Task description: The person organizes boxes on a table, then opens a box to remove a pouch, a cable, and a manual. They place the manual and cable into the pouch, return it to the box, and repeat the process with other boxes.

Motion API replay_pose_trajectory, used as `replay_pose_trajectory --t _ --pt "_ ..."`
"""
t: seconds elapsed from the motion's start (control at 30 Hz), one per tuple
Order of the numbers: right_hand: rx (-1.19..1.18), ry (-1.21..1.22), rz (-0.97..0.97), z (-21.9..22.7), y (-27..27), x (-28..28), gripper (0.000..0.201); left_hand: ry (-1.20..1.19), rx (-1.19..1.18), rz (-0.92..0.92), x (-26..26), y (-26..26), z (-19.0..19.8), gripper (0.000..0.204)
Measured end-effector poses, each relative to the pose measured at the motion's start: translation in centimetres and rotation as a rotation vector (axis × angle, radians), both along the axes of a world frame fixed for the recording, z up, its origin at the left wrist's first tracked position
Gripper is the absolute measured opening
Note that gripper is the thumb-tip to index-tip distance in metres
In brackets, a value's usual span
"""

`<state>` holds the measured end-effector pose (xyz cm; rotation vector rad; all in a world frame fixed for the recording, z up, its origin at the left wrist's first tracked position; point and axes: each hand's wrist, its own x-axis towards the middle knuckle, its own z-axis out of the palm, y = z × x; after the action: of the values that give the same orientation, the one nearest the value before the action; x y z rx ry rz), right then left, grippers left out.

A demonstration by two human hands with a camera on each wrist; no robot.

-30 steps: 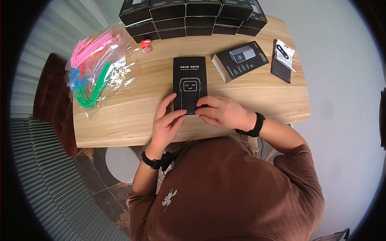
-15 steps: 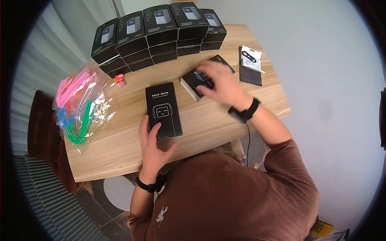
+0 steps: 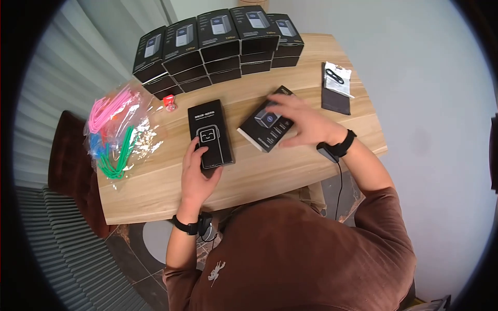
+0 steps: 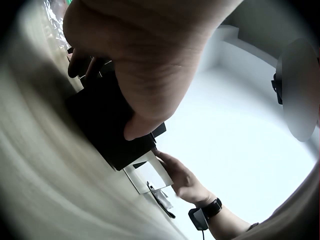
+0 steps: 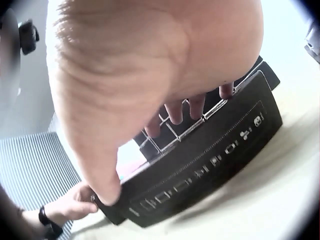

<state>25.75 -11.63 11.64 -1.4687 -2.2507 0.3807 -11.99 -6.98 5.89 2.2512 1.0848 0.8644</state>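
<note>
A black box (image 3: 211, 119) with a smiling-face outline lies on the table in front of the person. The left hand (image 3: 196, 179) grips its near-left corner, fingers along the left side and thumb at the near end. To the right is a black printed box sleeve (image 3: 258, 130), its white-lined open end (image 4: 155, 172) turned toward the black box. Over the sleeve, the right hand (image 3: 311, 124) holds it across its width. In the right wrist view, the thumb is at one long edge and the fingertips (image 5: 197, 107) reach over the opposite edge.
Several stacked black boxes (image 3: 220, 52) stand at the back. A clear bag (image 3: 148, 137) with pink, blue and green ties lies at left, near a small red-and-clear item (image 3: 169, 102). At right, a black cable (image 3: 334, 76) sits in white wrapping on a dark pouch (image 3: 336, 102).
The right hand has left the black box, reached to the sleeve and drawn it nearer and more upright in view. The left hand stays at the black box. The head view has shifted.
</note>
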Motion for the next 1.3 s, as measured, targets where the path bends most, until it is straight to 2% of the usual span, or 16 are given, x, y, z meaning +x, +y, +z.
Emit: replay_pose_trajectory --t 0.07,0.17,0.2,0.3,0.43,0.47,0.57,0.67,0.77,0.8,0.9,1.0,1.1,1.13,1.2,1.3 --pt "0.211 -0.005 -0.186 -0.8 1.3 0.9 0.079 -0.001 -0.009 -0.013 0.0 0.0 -0.1 0.064" --pt "-0.023 0.198 -0.610 -1.7 2.5 1.7 0.076 -0.044 -0.012 -0.027 0.1 0.0 -0.5 0.063" --pt "-0.064 0.314 -0.603 -3.7 3.0 2.8 0.067 -0.057 -0.022 -0.027 0.1 -0.2 -0.7 0.064" --pt "-0.405 0.552 -0.453 -2.2 2.3 2.8 0.060 -0.068 -0.025 -0.007 0.0 -0.9 -1.1 0.064" --pt "-0.448 1.113 -0.654 -2.5 1.5 2.2 0.042 -0.014 0.028 0.025 -0.1 -1.1 -1.0 0.062" --pt "-0.287 1.279 -0.696 -4.5 2.0 1.6 0.035 -0.009 0.028 0.028 -0.1 -1.0 -1.0 0.062" --pt "-0.324 1.424 -0.656 -7.1 -0.2 -1.0 0.033 -0.006 -0.005 0.049 0.2 -1.0 -0.8 0.062" --pt "-0.388 1.590 -0.456 -7.1 -1.7 -6.0 0.033 -0.009 -0.027 0.070 0.2 -0.6 -0.7 0.062" --pt "-0.791 1.257 -0.257 -2.0 -3.1 -8.2 0.031 0.021 -0.042 0.075 -0.2 -0.2 -0.2 0.062" --pt "-0.912 0.931 -0.230 0.5 -3.1 -7.6 0.032 0.033 -0.030 0.071 -0.5 -0.1 0.1 0.061" --pt "-0.593 0.689 -0.450 -2.4 -1.5 -3.9 0.038 -0.029 -0.062 0.044 -2.1 0.7 -0.4 0.064" --pt "-0.026 0.797 -0.482 -5.5 2.8 -4.2 0.042 -0.182 -0.091 0.056 -2.7 0.6 -0.9 0.069" --pt "-0.544 1.028 -0.507 -5.7 4.0 -7.1 0.048 -0.351 -0.143 0.065 -2.4 0.9 -2.6 0.071" --pt "-0.633 0.970 -0.449 -3.2 3.7 -9.3 0.045 -0.370 -0.157 0.068 -2.5 1.0 -3.1 0.070" --pt "-0.640 0.945 -0.403 -4.3 3.3 -10.7 0.043 -0.580 -0.372 0.134 -2.7 0.4 -2.2 0.060" --pt "-0.738 1.024 -0.270 -6.2 2.4 -12.6 0.043 -0.556 -0.249 0.265 -6.0 0.1 -3.3 0.046"
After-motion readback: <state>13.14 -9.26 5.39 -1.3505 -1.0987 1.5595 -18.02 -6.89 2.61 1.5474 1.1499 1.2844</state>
